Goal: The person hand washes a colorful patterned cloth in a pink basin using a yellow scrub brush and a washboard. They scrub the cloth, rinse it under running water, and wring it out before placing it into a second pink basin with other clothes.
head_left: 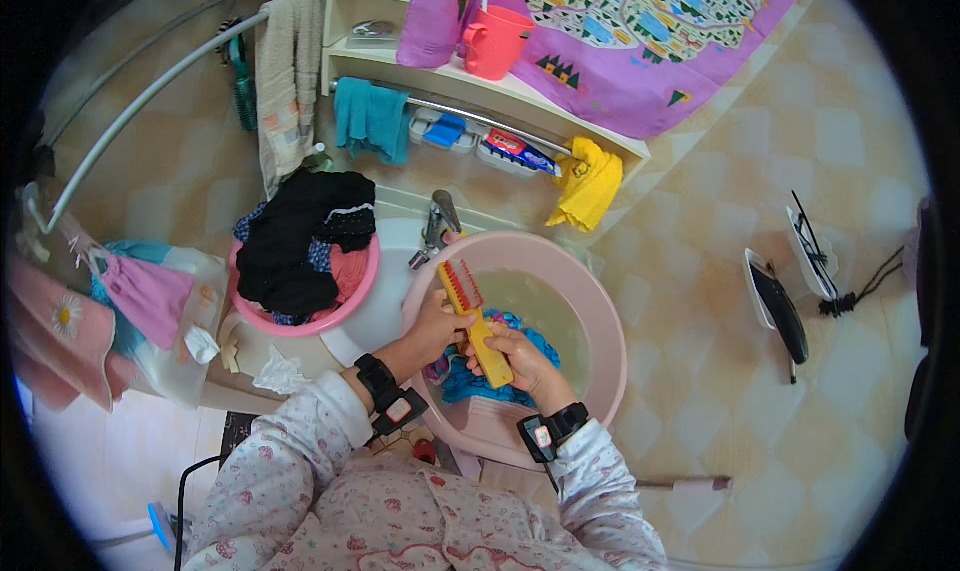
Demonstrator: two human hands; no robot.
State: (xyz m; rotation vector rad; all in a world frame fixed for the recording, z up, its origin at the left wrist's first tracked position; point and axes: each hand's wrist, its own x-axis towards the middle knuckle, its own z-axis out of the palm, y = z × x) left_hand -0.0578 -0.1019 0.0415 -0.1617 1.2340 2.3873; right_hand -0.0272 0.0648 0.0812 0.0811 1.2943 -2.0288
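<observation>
A yellow scrub brush [488, 346] with red bristles is held over the pale pink basin [608, 371], bristle end up and away from me. My right hand [525, 363] is closed round the lower end of its handle. Higher up, my left hand [440, 323] grips the brush near its middle. Below both hands a wet blue patterned cloth [480, 386], with some purple in it, lies in the basin. Cloudy water [545, 301] fills the far part of the basin. A ribbed surface shows at its near side.
A pink tub [372, 281] heaped with dark clothes [300, 241] stands left on the white sink [400, 246]. Behind the basin rises a metal faucet [437, 221]. A shelf with a pink cup [497, 43] and a rail with a yellow cloth [585, 183] are farther back. Crumpled tissue [282, 371] lies on the counter.
</observation>
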